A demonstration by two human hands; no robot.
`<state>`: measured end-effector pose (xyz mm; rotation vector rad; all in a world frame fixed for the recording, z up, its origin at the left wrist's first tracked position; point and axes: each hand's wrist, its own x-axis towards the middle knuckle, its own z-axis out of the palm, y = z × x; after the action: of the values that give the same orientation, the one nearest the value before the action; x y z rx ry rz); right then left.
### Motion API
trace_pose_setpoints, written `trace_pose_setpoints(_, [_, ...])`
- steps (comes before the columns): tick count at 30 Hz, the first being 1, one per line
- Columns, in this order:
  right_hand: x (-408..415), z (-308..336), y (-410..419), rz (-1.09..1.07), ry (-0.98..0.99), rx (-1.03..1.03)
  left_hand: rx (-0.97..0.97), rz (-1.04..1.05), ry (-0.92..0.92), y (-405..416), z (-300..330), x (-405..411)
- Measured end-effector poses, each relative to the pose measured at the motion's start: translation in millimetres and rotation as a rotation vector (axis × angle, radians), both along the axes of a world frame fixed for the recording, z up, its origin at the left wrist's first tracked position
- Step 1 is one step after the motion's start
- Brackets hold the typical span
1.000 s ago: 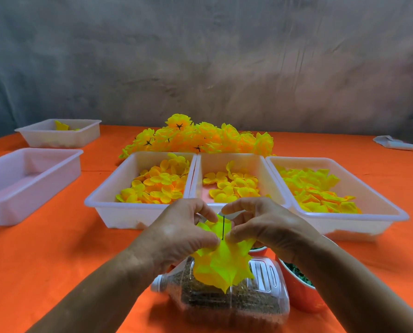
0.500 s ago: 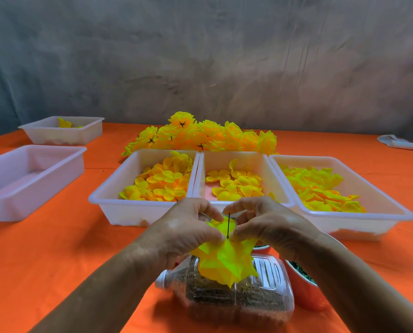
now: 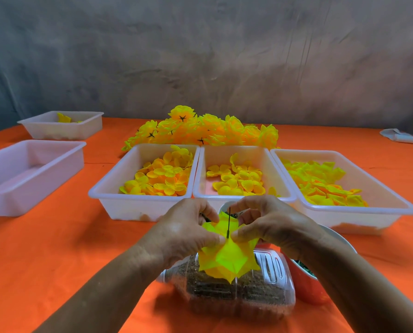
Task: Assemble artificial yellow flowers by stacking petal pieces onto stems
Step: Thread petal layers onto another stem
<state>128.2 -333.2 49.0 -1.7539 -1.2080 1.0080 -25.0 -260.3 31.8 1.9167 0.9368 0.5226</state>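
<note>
- Head view, checked from my remote station: both hands meet just above the clear plastic bottle lying on its side with brown granular fill (image 3: pixel 236 288), near the front of the orange-covered surface (image 3: pixel 56 260).
- Left hand (image 3: pixel 183 234) pinches the left side of the bright yellow fabric petal piece (image 3: pixel 227 258); right hand (image 3: pixel 270 227) pinches its right side. Neither is released; fingers and thumbs of both curl onto the piece.
- Thin dark wire stem (image 3: pixel 228 223) stands nearly upright between the two thumbs and passes through the centre of the petal piece.
- Change over the last second: more of the stem shows above the petal piece than before, and the piece hangs lower and more spread over the bottle. I judge the piece has been slid down the stem.
- Meaning for the task: I judge this layer close to seated; further petal layers are likely wanted before the flower matches the finished ones.
- Supply: three white plastic trays of loose yellow petals stand side by side beyond the hands, left tray (image 3: pixel 143 186), middle tray (image 3: pixel 242 181) and right tray (image 3: pixel 344 188).
- Heap of finished yellow flowers (image 3: pixel 200 131) lies behind those trays.
- Red bowl (image 3: pixel 306 284) sits just right of the bottle, partly hidden by the right forearm; contents unclear.
</note>
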Motion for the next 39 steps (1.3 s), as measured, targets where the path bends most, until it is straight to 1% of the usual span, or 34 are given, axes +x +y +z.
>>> trace_pose_setpoints(4, [0,-9,-5,-0.063,0.144,0.029,0.147,0.025,0.05,-1,1,-3])
trace_pose_setpoints(6, [-1,-15,-9,-0.11,0.142,0.094,0.264,0.057,0.088,-5,3,-6])
trace_pose_setpoints(9, [-3,-22,-18,-0.204,-0.018,0.32,0.42,0.074,0.075,-14,5,-10])
trace_pose_setpoints(11, [-6,-22,-23,-0.201,-0.115,0.455,0.494,0.089,-0.017,-21,6,-11])
trace_pose_setpoints(13, [-9,-22,-26,-0.172,-0.138,0.535,0.609,0.127,-0.099,-26,7,-11])
trace_pose_setpoints(15, [-11,-23,-28,-0.175,-0.187,0.587,0.734,0.162,-0.139,-29,3,-10])
trace_pose_setpoints(16, [-12,-24,-29,-0.194,-0.232,0.606,0.757,0.162,-0.166,-30,0,-9])
trace_pose_setpoints(18, [-14,-28,-31,-0.243,-0.328,0.641,0.756,0.139,-0.208,-30,-6,-8])
trace_pose_setpoints(20, [-14,-32,-33,-0.257,-0.351,0.667,0.752,0.116,-0.206,-27,-11,-7])
trace_pose_setpoints(23, [-14,-39,-32,-0.213,-0.317,0.575,0.719,0.081,-0.16,-22,-17,-4])
trace_pose_setpoints(26, [-13,-45,-31,-0.183,-0.262,0.47,0.722,0.063,-0.166,-19,-24,-3])
trace_pose_setpoints(31, [-8,-54,-31,-0.156,-0.139,0.449,0.795,0.079,-0.227,-17,-34,-1])
trace_pose_setpoints(35, [-6,-56,-30,-0.131,-0.124,0.447,0.754,0.09,-0.298,-17,-40,1])
trace_pose_setpoints(37, [-3,-49,-30,-0.096,-0.082,0.432,0.735,0.093,-0.291,-17,-40,1])
trace_pose_setpoints(39, [8,-37,-36,-0.121,-0.032,0.442,0.701,0.083,-0.27,-17,-37,0])
